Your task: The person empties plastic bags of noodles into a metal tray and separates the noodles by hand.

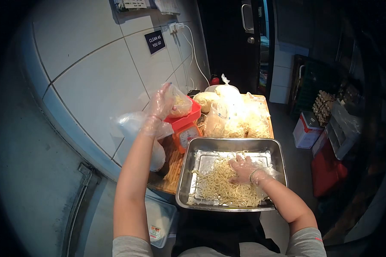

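My left hand (pixel 161 105), in a clear plastic glove, grips the edge of a clear plastic bag (pixel 181 102) with some noodles inside. This bag sits in the red tray (pixel 188 119) of an orange kitchen scale (pixel 187 137), whose dial faces me. My right hand (pixel 243 170), gloved too, lies on loose yellow noodles (pixel 221 184) with its fingers spread. Those noodles are heaped in a deep rectangular steel pan (pixel 186 171), and parts of the pan's floor show at the back.
Several filled noodle bags (pixel 238 115) stand behind the pan on the wooden table (pixel 169 177). White plastic (pixel 135 124) lies left of the scale against the tiled wall (pixel 94 81). A lidded plastic container (pixel 162 218) is below. Egg trays (pixel 323 103) and boxes stand at right.
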`<state>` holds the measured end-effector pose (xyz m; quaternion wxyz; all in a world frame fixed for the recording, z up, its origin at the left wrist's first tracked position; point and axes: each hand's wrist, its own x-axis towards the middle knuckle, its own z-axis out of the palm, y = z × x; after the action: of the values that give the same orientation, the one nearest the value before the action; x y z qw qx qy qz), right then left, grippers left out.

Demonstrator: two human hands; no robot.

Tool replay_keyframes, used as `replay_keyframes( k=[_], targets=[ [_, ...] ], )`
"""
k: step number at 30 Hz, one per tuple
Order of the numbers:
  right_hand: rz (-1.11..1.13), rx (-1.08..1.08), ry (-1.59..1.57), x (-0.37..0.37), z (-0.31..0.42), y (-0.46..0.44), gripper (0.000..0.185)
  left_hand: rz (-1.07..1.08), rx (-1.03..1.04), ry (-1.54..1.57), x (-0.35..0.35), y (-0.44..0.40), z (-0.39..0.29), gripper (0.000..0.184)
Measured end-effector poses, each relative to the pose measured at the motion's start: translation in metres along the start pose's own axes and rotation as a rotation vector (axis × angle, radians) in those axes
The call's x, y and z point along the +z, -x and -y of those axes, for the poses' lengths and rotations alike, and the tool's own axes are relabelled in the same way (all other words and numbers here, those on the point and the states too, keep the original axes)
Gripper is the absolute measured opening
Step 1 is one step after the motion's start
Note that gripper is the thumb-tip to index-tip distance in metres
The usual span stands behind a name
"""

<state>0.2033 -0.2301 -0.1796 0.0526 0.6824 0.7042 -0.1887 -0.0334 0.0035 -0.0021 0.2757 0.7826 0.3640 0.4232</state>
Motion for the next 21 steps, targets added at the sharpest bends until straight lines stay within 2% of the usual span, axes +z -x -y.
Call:
replay_keyframes(
  k=[2, 5, 8, 11, 16, 18, 19, 21],
  targets=[
    [-0.022, -0.037, 0.047, 0.007, -0.004, -0.006, 0.090, -0.009, -0.010, 0.024, 0.002, 0.018, -0.003, 0.060],
    [-0.050, 0.003, -0.028, 0.010, -0.003, -0.004, 0.090, -0.153, 0.384, -0.431, 0.001, 0.031, 0.025, 0.060],
    [-0.039, 0.022, -0.045, 0.012, -0.005, -0.003, 0.088, -0.072, 0.270, -0.555, 0.000, 0.061, 0.011, 0.060],
    [-0.015, 0.036, -0.054, 0.003, -0.001, 0.003, 0.087, 0.039, 0.279, -0.445, -0.007, 0.091, -0.022, 0.057],
    [-0.013, 0.047, -0.036, 0.005, 0.000, 0.000, 0.087, 0.056, 0.062, -0.338, -0.013, 0.119, -0.038, 0.052],
    [-0.026, 0.034, -0.018, 0.002, 0.002, 0.002, 0.087, 0.039, 0.104, -0.260, -0.008, 0.112, -0.028, 0.050],
    [-0.036, 0.035, -0.017, 0.004, 0.002, 0.002, 0.086, 0.006, 0.191, -0.211, -0.001, 0.100, -0.013, 0.050],
    [-0.058, 0.044, -0.017, 0.009, 0.001, 0.001, 0.084, 0.033, 0.062, -0.038, 0.007, 0.074, 0.007, 0.054]
  ],
)
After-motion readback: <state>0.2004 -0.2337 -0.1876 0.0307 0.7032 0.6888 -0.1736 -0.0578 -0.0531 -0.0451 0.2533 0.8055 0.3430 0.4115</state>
